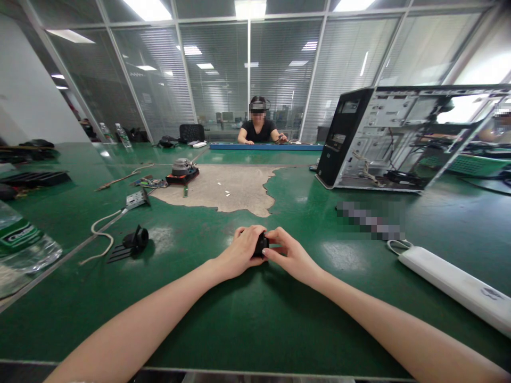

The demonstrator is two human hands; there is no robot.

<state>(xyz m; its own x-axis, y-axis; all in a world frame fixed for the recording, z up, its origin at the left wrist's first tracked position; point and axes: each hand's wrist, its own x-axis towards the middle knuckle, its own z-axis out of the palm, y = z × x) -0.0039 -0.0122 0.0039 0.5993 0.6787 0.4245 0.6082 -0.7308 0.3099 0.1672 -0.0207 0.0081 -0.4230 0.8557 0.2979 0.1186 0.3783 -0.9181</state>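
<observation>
A small black part [261, 246] is held just above the green table, between my two hands. My left hand [244, 249] wraps around it from the left, its fingers curled over the top and far side. From the right, my right hand [289, 254] pinches the same part with thumb and fingertips. Much of the part is covered by the fingers, so its exact kind is hidden. To the left lies a black round piece with a slatted plate [136, 240]. Beyond it are a metal bracket [137, 199] and a white cable [104, 234].
An open computer case [347, 135] stands at the back right. A white power strip [451, 282] lies at right, and a water bottle [24, 239] at left. A cooler-like part [182, 169] sits by a bare tan patch [239, 186]. Another person [258, 130] sits across the table.
</observation>
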